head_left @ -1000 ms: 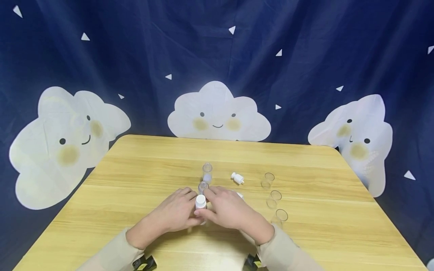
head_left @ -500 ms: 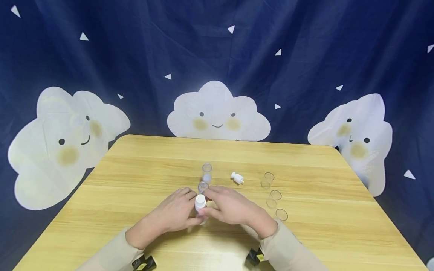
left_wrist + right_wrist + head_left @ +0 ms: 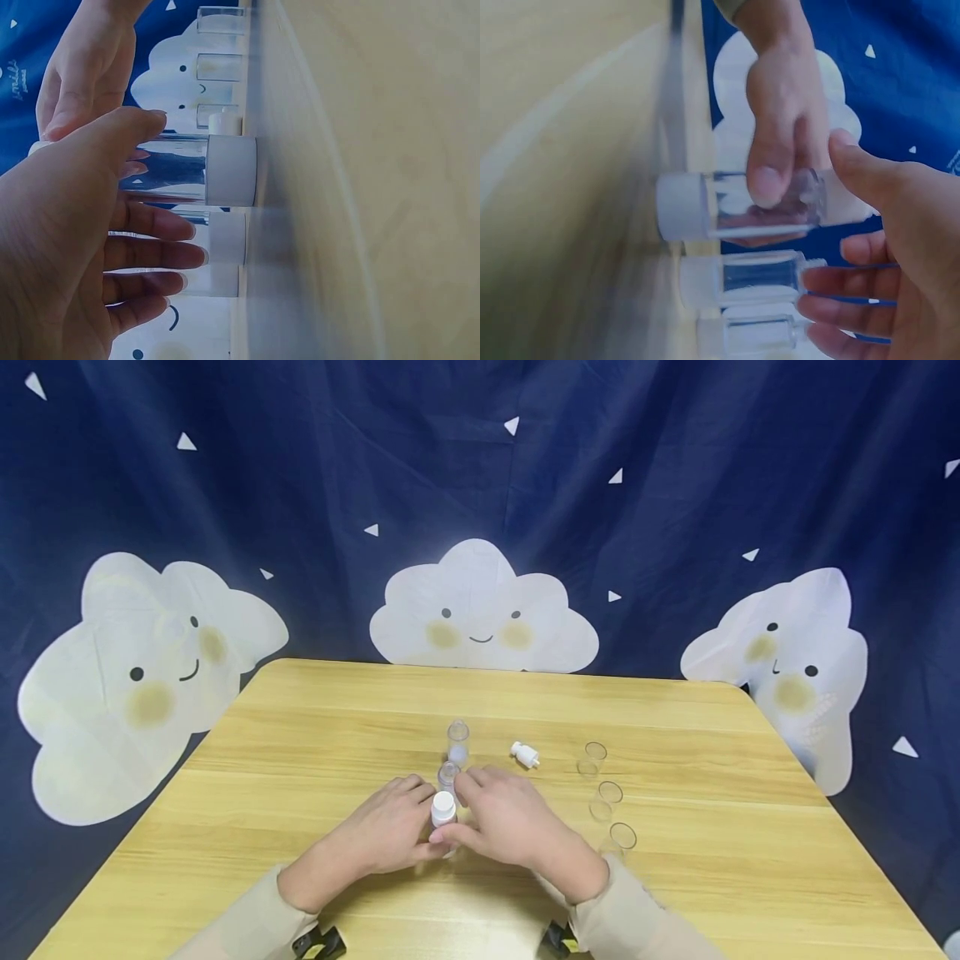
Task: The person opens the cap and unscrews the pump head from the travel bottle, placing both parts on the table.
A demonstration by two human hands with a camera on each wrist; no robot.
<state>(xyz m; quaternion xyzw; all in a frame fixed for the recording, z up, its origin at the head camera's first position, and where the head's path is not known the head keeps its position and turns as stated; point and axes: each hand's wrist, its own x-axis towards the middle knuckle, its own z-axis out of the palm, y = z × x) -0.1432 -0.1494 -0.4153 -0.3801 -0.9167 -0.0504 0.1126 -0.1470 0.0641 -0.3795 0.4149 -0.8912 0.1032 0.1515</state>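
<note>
My left hand (image 3: pixel 390 827) grips a clear bottle (image 3: pixel 174 169) with a white base, standing upright at the table's near middle. Its thumb and fingers wrap the clear wall, as the right wrist view also shows. On top of the bottle sits a white pump top (image 3: pixel 443 807). My right hand (image 3: pixel 504 820) has its thumb and index finger curled around that pump top, the other fingers loosely bent. Two similar clear bottles stand just behind: one bottle (image 3: pixel 449 772) close to the fingertips, another bottle (image 3: pixel 458 743) farther back. Both have white bases and no white top.
A loose white pump top (image 3: pixel 525 754) lies on its side on the wooden table (image 3: pixel 337 710). To the right, three clear cylindrical covers stand in a row: a far cover (image 3: pixel 592 760), a middle cover (image 3: pixel 606 802) and a near cover (image 3: pixel 621 838). A blue curtain (image 3: pixel 480 460) hangs behind.
My right hand swung its thumb to the right around the pump top, then back to the left. The left hand and bottle stayed in place.
</note>
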